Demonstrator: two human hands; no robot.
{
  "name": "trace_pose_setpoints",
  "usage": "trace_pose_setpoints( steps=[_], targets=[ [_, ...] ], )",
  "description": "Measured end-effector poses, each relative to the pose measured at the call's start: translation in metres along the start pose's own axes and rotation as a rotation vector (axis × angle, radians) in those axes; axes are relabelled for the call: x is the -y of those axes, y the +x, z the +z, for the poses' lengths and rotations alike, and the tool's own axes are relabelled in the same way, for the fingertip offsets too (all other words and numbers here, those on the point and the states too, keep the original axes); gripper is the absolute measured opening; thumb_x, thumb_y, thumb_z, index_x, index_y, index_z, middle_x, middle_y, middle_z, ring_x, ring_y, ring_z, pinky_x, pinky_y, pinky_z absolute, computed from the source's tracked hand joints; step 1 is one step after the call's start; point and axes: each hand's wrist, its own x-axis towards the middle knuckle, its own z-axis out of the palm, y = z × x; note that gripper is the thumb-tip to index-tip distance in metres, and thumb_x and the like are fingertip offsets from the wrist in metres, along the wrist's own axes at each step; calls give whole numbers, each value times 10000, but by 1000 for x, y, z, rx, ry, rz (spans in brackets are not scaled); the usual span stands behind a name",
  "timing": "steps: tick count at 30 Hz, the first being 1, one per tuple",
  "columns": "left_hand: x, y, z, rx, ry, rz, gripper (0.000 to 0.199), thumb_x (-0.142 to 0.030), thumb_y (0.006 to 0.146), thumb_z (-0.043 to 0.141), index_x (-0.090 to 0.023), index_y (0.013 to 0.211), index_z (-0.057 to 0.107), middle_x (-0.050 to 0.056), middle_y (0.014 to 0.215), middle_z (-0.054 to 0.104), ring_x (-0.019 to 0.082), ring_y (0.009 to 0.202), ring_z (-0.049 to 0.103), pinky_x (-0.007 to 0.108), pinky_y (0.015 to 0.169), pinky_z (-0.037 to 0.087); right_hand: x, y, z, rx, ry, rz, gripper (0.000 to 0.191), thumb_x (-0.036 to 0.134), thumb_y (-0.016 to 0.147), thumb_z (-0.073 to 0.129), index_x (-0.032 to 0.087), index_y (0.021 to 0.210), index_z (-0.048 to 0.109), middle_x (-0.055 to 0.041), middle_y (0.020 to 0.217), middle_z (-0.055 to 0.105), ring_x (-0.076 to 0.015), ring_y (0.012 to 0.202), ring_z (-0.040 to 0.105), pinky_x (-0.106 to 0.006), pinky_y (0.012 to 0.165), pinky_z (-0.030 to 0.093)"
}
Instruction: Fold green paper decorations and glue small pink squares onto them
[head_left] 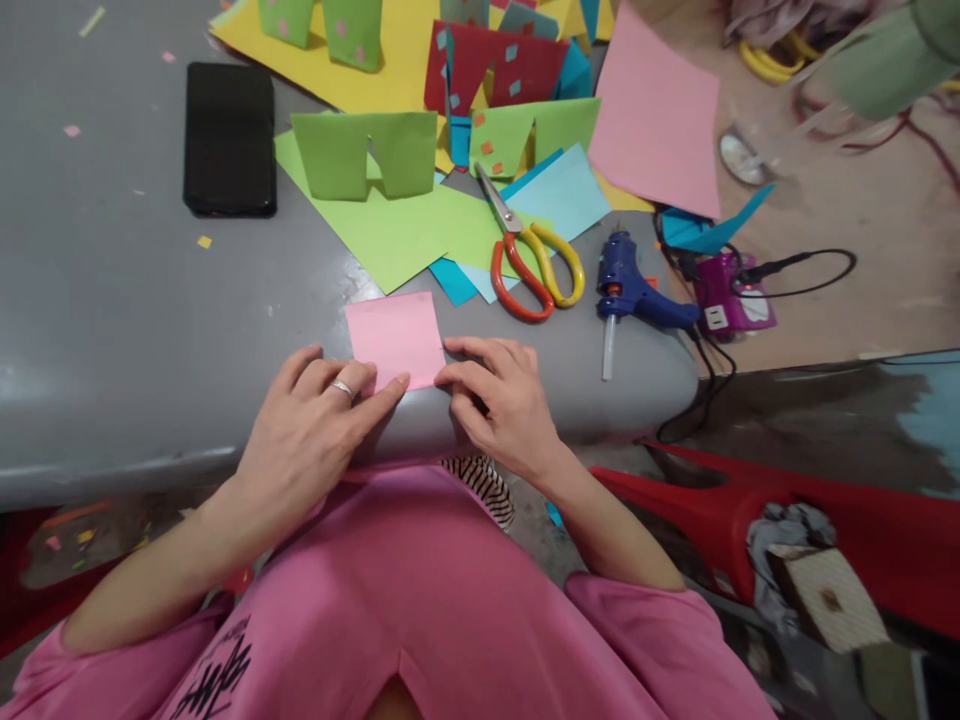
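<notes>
A small square of pink paper [397, 335] lies at the front edge of the grey table. My left hand [319, 415] holds its lower left part down, fingers bent and the thumb laid along the lower edge. At the paper's right edge, my right hand [502, 400] has its fingertips closed on the lower corner; part of that grip is hidden. Just behind the paper are scissors [511, 235] with one red and one yellow handle, lying partly on light green paper [397, 235]. A blue glue gun [634, 285] with a clear stick rests to the right.
A black phone [229, 140] lies at the back left. Folded green paper [330, 155] and red paper pieces [517, 70] stand at the back. A pink sheet [656, 110] and a purple power socket block [731, 295] with black cables are on the right. Red chairs [892, 540] flank me.
</notes>
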Motion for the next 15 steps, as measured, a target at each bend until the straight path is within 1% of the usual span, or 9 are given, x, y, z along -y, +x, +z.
trace_pose_setpoints(
  steps=[2,6,11,15],
  targets=[
    [-1,0,0,-15,10,7,478,-122,906,550,-211,1375,574,125,1162,667,296,978,591,546,1015,453,-1,-1,0,6,-48,-60,209,184,926,530,258,1024,699,-41,1265,685,-239,1107,578,-412,926,383],
    [-3,1,-2,-43,48,19,459,-65,928,476,-184,1357,587,126,1143,682,292,1008,610,574,1043,438,-3,-4,-2,-33,-153,-183,190,198,958,534,256,1043,693,-44,1275,696,-226,1084,587,-404,902,378],
    [-3,2,-3,-42,51,27,473,-42,925,453,-196,1350,592,122,1148,692,285,1000,628,577,1029,457,-2,-8,-6,-35,-194,-221,196,183,963,546,284,1050,689,-5,1233,726,-203,1050,611,-399,892,354],
    [-3,2,-2,-44,54,27,481,-33,920,445,-193,1350,589,126,1158,694,285,1025,637,591,1048,444,2,-8,-9,-46,-230,-236,187,162,954,533,252,1033,678,-18,1185,744,-195,1022,630,-393,901,354]
  ],
)
